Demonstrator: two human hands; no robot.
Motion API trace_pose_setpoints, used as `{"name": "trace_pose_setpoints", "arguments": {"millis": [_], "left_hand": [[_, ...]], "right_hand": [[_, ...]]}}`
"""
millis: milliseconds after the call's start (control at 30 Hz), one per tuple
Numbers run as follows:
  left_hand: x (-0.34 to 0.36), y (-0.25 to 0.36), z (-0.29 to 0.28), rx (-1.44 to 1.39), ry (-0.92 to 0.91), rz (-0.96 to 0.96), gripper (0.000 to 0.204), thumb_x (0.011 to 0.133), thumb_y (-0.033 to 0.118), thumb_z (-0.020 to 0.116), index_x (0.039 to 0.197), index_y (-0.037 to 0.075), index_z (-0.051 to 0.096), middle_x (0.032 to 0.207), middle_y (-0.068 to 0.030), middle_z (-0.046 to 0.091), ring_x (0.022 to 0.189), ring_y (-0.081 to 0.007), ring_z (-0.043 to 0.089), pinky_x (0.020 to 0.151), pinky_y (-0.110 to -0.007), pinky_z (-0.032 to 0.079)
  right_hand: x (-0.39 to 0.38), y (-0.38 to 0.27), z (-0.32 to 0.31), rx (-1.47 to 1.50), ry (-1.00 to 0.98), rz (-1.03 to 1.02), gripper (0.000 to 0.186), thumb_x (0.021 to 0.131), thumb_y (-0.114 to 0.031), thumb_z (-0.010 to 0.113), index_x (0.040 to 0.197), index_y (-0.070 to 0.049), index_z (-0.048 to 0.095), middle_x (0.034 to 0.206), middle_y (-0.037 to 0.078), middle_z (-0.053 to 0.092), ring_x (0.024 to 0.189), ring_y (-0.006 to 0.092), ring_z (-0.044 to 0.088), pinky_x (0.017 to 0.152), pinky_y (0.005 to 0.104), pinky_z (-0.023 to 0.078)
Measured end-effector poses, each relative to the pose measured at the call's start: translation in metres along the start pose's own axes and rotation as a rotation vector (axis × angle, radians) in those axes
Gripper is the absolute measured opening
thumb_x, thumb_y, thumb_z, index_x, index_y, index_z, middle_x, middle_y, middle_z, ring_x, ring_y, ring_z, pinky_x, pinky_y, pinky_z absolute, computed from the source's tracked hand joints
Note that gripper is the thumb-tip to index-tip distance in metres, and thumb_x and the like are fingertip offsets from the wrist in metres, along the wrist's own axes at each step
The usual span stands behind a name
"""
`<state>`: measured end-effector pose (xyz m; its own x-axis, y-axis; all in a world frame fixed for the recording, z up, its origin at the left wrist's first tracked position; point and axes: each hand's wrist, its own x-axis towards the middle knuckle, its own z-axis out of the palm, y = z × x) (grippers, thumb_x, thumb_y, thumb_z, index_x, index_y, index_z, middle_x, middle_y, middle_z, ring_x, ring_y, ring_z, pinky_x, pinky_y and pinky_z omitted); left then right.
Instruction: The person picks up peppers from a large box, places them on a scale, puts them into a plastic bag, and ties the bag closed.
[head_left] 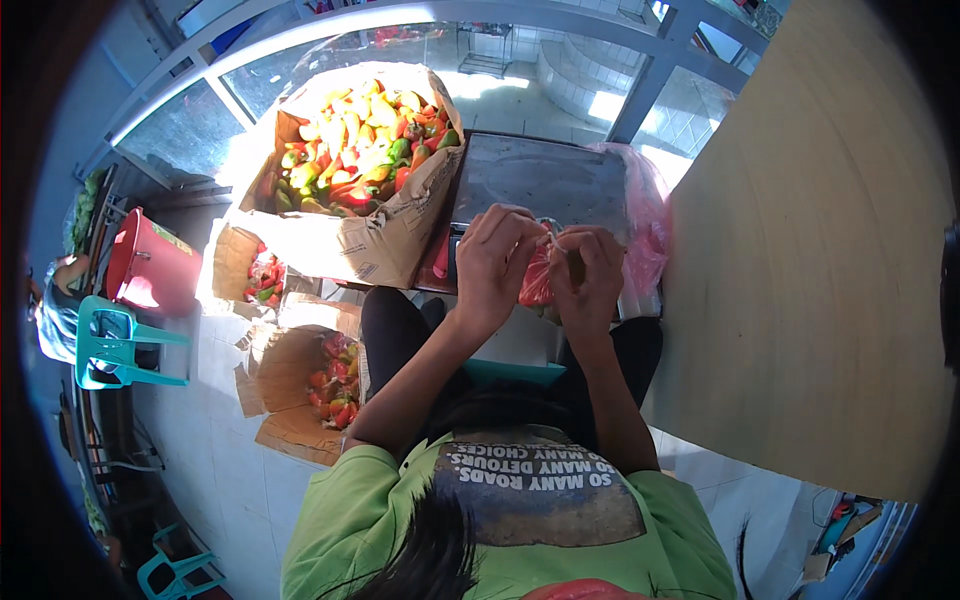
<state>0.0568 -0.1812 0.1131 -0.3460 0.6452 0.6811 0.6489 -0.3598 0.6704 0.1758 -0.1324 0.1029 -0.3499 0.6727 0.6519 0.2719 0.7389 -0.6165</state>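
In front of my body, a small see-through plastic bag (pixel 537 283) with red peppers in it hangs between my hands. My left hand (pixel 490 262) pinches the gathered top of the bag from the left, fingers curled. From the right, my right hand (pixel 588 268) grips the twisted neck of the same bag, its fingers closed. The bag's lower part is partly hidden by my right hand. Just beyond my hands lies a flat grey metal platform (pixel 540 182), like that of a weighing scale.
A big cardboard box (pixel 375 240) of red, green and yellow peppers stands at the far left. Below it are two smaller boxes (pixel 285 375) (pixel 232 262) with bagged peppers. Pink plastic bags (pixel 645 215) lie right of the platform. A wooden board (pixel 810 260) fills the right side.
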Motion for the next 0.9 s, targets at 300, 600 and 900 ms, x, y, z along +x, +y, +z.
{"name": "trace_pose_setpoints", "arguments": {"millis": [300,600,900], "left_hand": [[-0.002,0.003,-0.001,0.041,-0.034,-0.018,0.013,0.068,-0.004,0.06,0.079,0.001,0.058,0.081,-0.0101,0.057,0.076,-0.024,0.056,0.07,-0.03,0.045],[0.008,0.016,-0.012,0.02,-0.18,0.137,0.014,0.068,-0.001,0.061,0.08,0.005,0.058,0.081,-0.0073,0.057,0.077,-0.0237,0.055,0.073,-0.033,0.041],[-0.007,0.017,-0.029,0.004,0.019,0.026,0.009,0.073,-0.007,0.057,0.081,-0.002,0.056,0.084,-0.0115,0.056,0.075,-0.0172,0.054,0.063,-0.024,0.042]], "right_hand": [[-0.013,0.001,-0.001,0.085,0.007,0.105,0.013,0.07,-0.006,0.061,0.079,-0.006,0.052,0.082,0.007,0.053,0.082,0.0248,0.049,0.078,0.0353,0.034],[-0.004,-0.008,-0.004,0.041,-0.05,-0.023,0.019,0.073,-0.006,0.055,0.092,-0.005,0.057,0.095,0.009,0.051,0.09,0.0262,0.047,0.078,0.0364,0.033],[-0.002,-0.018,-0.005,0.118,-0.187,-0.097,0.026,0.072,-0.009,0.057,0.097,-0.005,0.058,0.101,0.009,0.052,0.094,0.0266,0.047,0.081,0.0378,0.034]]}}
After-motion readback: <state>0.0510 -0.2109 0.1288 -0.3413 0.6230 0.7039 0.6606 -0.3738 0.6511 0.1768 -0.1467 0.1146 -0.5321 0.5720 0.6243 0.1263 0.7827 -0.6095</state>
